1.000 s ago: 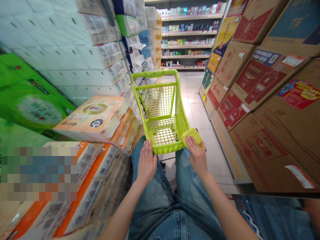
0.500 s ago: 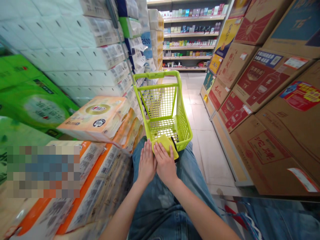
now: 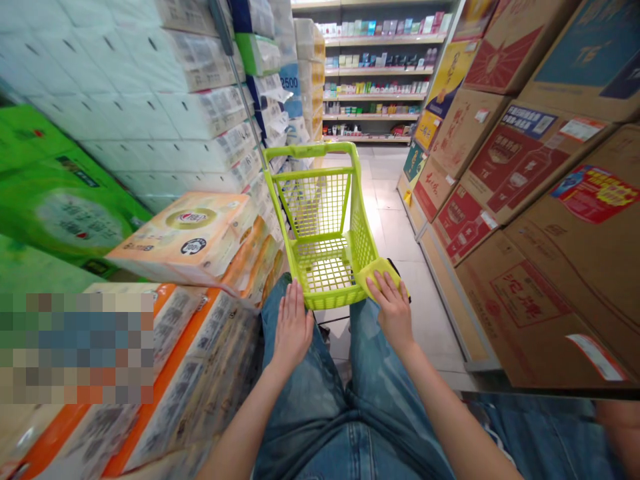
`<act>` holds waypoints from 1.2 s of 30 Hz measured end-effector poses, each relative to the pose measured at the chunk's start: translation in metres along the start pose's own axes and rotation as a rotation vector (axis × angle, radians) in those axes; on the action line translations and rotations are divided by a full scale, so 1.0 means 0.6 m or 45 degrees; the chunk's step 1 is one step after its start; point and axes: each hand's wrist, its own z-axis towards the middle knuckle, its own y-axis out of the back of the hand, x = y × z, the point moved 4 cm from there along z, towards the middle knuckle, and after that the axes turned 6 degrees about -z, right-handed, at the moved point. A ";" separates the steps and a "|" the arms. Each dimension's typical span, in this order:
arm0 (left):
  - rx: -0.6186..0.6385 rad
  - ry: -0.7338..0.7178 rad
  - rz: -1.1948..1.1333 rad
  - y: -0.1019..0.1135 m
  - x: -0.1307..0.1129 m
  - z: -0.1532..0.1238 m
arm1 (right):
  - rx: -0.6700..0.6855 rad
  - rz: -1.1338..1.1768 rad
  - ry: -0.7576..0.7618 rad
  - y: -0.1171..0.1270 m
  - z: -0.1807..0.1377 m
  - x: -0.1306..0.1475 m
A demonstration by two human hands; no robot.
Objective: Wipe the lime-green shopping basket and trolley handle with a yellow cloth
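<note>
A lime-green plastic shopping basket (image 3: 327,301) with latticed sides stands between my knees, its near rim toward me. My left hand (image 3: 294,323) lies at its near left corner, fingers stretched out flat and close together. At the near right corner, my right hand (image 3: 395,313) presses a folded yellow cloth (image 3: 369,272) against the rim. The fingers lie over the cloth, and a dark edge shows beyond it. Slatted plastic forms the basket's floor, with light showing through. A grey rod (image 3: 245,100) rises from the basket's far left side.
Tissue packs (image 3: 183,230) are stacked close on my left. Cardboard cartons (image 3: 530,287) line the right side on a low shelf. Pale floor tiles (image 3: 395,230) run toward stocked shelves (image 3: 375,70) at the back. Denim (image 3: 540,433) and part of an arm show at lower right.
My right hand has slid rightward with the cloth, from beside my left hand to the near right corner of the basket. My left hand stays near the left corner.
</note>
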 end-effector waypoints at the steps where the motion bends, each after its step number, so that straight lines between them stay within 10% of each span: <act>1: -0.004 0.001 -0.005 -0.001 0.000 0.000 | 0.000 0.001 -0.038 0.002 -0.001 -0.006; 14: 0.013 -0.052 0.017 0.005 0.006 -0.005 | 0.279 0.148 0.092 -0.035 0.049 0.251; 21: 0.005 -0.020 0.020 0.005 0.001 -0.001 | 0.293 0.174 0.266 -0.011 0.030 0.162; 29: -0.026 -0.034 0.020 0.003 -0.003 0.001 | 0.177 0.102 0.035 0.011 0.016 -0.006; 36: -0.040 -0.034 0.046 0.002 -0.004 0.002 | 0.124 0.138 -0.119 -0.012 0.008 0.085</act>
